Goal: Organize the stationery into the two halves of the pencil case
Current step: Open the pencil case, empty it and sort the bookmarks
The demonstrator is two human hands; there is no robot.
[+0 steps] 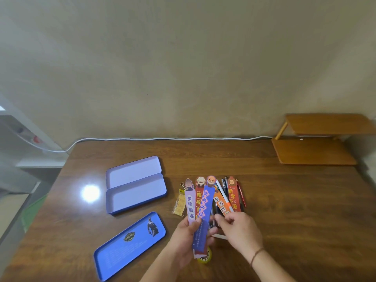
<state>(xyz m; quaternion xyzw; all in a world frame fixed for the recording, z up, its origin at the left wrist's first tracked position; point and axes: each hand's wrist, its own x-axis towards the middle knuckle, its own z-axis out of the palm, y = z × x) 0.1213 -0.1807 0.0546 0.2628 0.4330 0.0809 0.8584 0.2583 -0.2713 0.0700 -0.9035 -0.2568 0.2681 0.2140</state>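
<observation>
A person's left hand holds a fan of illustrated bookmarks above the wooden surface, its grip curled round their lower ends. The right hand, at three o'clock of it, pinches the orange bookmark among the pens. The open pencil case lies well apart at nine o'clock, both halves showing; its blue lid lies at seven o'clock.
</observation>
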